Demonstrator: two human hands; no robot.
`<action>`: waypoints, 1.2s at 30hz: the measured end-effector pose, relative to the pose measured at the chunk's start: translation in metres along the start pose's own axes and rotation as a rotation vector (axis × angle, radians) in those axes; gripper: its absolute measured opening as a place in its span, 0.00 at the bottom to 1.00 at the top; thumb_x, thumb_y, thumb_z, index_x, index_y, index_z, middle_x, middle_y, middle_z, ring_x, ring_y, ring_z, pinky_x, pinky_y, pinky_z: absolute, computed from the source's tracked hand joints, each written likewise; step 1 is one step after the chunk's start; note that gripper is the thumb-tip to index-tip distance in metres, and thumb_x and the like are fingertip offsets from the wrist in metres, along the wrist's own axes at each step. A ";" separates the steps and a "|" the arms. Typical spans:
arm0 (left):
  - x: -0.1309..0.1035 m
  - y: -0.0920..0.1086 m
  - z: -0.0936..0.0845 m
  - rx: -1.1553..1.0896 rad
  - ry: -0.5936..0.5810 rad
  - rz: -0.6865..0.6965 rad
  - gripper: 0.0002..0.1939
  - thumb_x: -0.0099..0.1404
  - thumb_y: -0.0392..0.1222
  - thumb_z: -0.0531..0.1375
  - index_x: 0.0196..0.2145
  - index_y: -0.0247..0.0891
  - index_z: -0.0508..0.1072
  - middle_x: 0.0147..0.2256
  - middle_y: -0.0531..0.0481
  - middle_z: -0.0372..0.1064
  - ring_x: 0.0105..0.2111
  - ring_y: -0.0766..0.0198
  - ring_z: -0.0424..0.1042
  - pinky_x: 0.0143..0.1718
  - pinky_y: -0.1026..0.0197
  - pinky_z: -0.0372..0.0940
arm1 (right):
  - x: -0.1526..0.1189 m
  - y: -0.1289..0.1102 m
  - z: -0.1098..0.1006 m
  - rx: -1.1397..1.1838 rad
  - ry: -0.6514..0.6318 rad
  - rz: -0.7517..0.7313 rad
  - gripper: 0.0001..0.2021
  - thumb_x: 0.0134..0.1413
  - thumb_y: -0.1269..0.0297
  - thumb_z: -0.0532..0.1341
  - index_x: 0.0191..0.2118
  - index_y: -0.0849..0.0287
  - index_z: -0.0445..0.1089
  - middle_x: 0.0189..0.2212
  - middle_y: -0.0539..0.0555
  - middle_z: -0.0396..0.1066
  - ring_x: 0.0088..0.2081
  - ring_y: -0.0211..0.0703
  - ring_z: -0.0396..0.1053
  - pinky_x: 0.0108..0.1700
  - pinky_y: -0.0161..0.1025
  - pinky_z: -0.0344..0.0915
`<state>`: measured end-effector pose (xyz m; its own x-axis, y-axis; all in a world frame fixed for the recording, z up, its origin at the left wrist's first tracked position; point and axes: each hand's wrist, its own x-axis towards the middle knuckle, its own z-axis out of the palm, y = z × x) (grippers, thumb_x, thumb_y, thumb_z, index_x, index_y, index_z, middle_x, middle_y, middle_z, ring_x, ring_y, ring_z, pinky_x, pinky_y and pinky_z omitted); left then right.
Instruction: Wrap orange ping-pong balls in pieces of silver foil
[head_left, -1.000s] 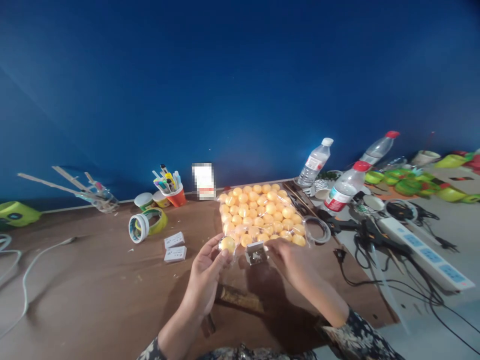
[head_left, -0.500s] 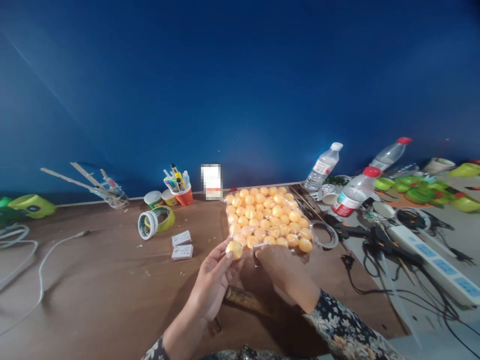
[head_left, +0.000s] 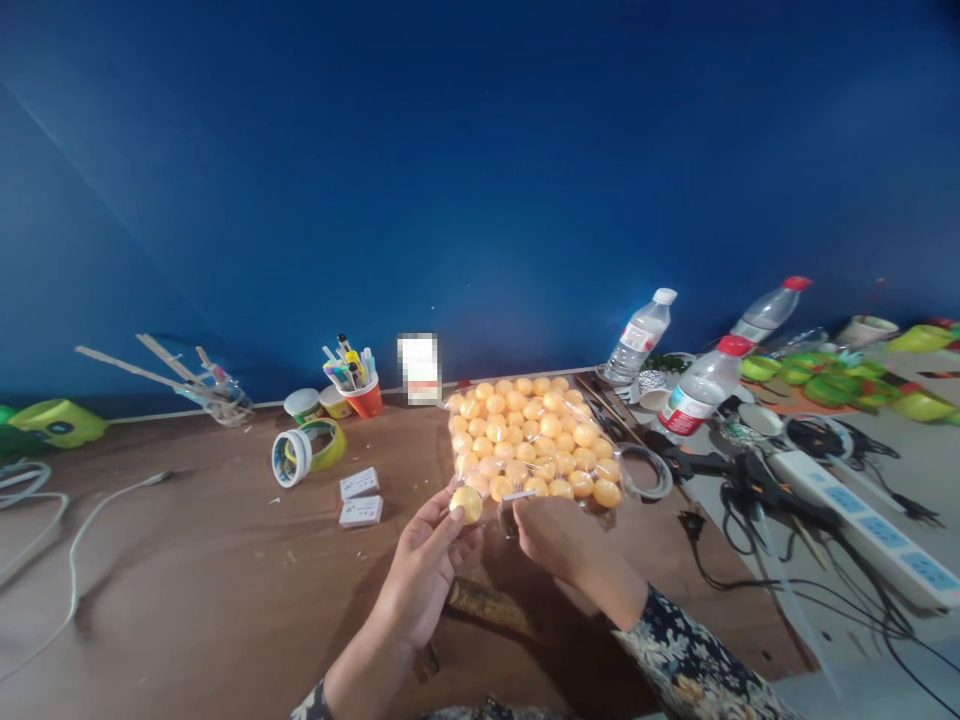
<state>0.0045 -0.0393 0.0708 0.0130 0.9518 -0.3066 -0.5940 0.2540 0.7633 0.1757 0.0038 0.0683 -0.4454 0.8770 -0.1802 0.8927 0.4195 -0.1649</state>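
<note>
Between the thumb and fingers of my left hand [head_left: 431, 550] is a yellow-orange ball [head_left: 466, 505]. Close to its right, my right hand [head_left: 566, 540] is closed on a small box [head_left: 510, 512] with a pale top edge and a dark side. Just behind both hands lies a clear plastic bag of orange balls [head_left: 532, 435]. A hammer-like tool with a worn wooden handle [head_left: 491, 606] rests on the table below my hands, its other end partly hidden by my left hand.
Two small white boxes [head_left: 360, 512], tape rolls [head_left: 291, 458] and a cup of pens [head_left: 365, 398] stand left of the bag. Bottles [head_left: 701, 390], a white power strip [head_left: 862, 525] and black cables crowd the right. A white cable [head_left: 75, 560] lies far left.
The view has shifted slightly, so the table items sit a little further left. Both hands keep nearly the same pose, with the small box tilted slightly more.
</note>
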 end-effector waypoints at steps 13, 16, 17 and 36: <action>-0.001 0.000 0.002 -0.004 0.015 -0.011 0.17 0.58 0.38 0.66 0.46 0.36 0.74 0.41 0.45 0.75 0.37 0.64 0.74 0.39 0.65 0.69 | 0.005 -0.001 0.005 0.010 0.027 -0.002 0.10 0.57 0.76 0.55 0.34 0.63 0.75 0.33 0.64 0.77 0.35 0.54 0.76 0.36 0.40 0.64; -0.002 0.000 0.001 0.005 0.017 -0.004 0.19 0.58 0.39 0.66 0.47 0.36 0.74 0.43 0.44 0.75 0.38 0.65 0.74 0.39 0.65 0.68 | 0.005 0.002 0.009 0.031 0.043 -0.005 0.11 0.58 0.75 0.53 0.35 0.62 0.74 0.31 0.62 0.77 0.35 0.53 0.76 0.34 0.40 0.63; -0.002 0.000 0.001 0.006 0.020 -0.004 0.19 0.57 0.39 0.67 0.47 0.36 0.74 0.43 0.44 0.75 0.38 0.65 0.73 0.39 0.65 0.69 | 0.004 0.003 0.010 0.040 0.053 -0.002 0.12 0.59 0.75 0.52 0.35 0.62 0.73 0.31 0.62 0.77 0.35 0.52 0.76 0.34 0.39 0.62; -0.003 -0.005 0.002 0.002 0.019 -0.005 0.17 0.56 0.39 0.67 0.44 0.36 0.75 0.42 0.45 0.75 0.36 0.65 0.73 0.39 0.64 0.69 | 0.001 0.016 0.028 0.187 0.135 0.033 0.10 0.59 0.74 0.52 0.39 0.59 0.69 0.34 0.55 0.76 0.35 0.42 0.73 0.32 0.35 0.54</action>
<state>0.0092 -0.0428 0.0688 0.0010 0.9470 -0.3212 -0.5922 0.2593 0.7629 0.1875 0.0043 0.0384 -0.3919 0.9181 -0.0593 0.8725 0.3505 -0.3405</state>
